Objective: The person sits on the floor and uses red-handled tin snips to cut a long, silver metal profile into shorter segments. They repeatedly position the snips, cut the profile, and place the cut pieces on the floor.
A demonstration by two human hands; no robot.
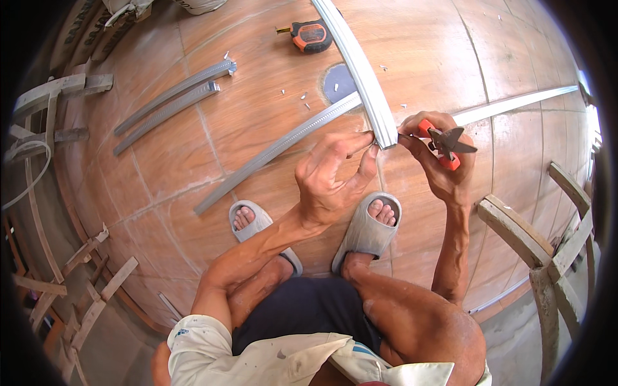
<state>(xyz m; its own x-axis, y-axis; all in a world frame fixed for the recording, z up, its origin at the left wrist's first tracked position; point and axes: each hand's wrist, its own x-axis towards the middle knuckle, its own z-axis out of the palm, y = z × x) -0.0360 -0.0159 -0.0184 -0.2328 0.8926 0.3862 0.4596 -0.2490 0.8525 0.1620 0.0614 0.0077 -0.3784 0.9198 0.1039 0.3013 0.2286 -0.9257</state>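
A long silver metal profile point(360, 74) runs from the top of the view down to its near end, in front of my feet. My left hand point(329, 177) pinches the left edge of that end between thumb and fingers. My right hand point(454, 180) holds red-handled tin snips point(454, 141) in its palm, the dark blades pointing right, away from the profile. The thumb and finger of that same hand touch the right edge of the profile's end. A ribbed metal channel point(277, 151) lies on the floor, its far end against the long profile.
Two short ribbed channels point(174, 93) lie at the left. An orange and black tape measure point(311, 36) is at the top, near a blue-grey disc point(335, 82). Another metal strip point(515, 106) extends right. Wooden frames point(521, 231) stand on both sides. Small scraps dot the tiles.
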